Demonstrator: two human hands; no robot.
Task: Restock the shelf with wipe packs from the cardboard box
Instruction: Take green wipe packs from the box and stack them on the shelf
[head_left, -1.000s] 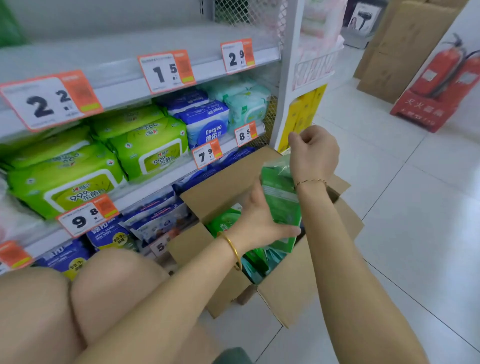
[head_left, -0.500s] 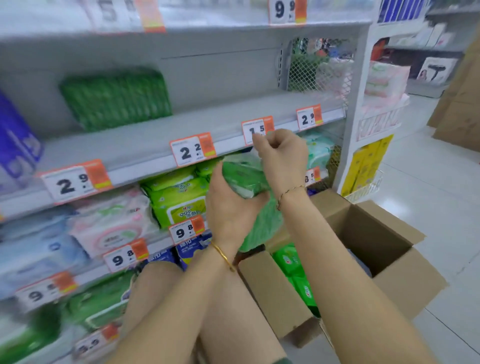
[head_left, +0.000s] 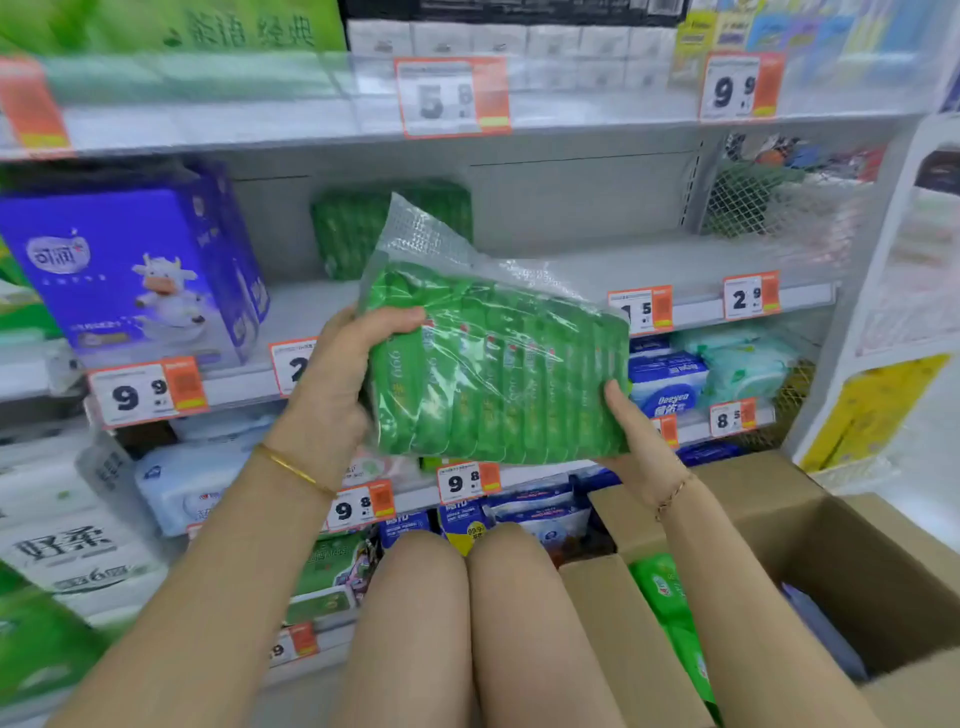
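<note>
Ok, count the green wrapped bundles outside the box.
2. One bundle is held by the left hand and right hand. A second bundle lies on the shelf behind it, partly hidden. More may be out of sight.

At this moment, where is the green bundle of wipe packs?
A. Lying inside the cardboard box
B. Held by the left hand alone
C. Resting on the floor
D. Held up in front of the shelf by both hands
D: the green bundle of wipe packs is gripped at its ends by the left hand and the right hand, above the cardboard box.
</note>
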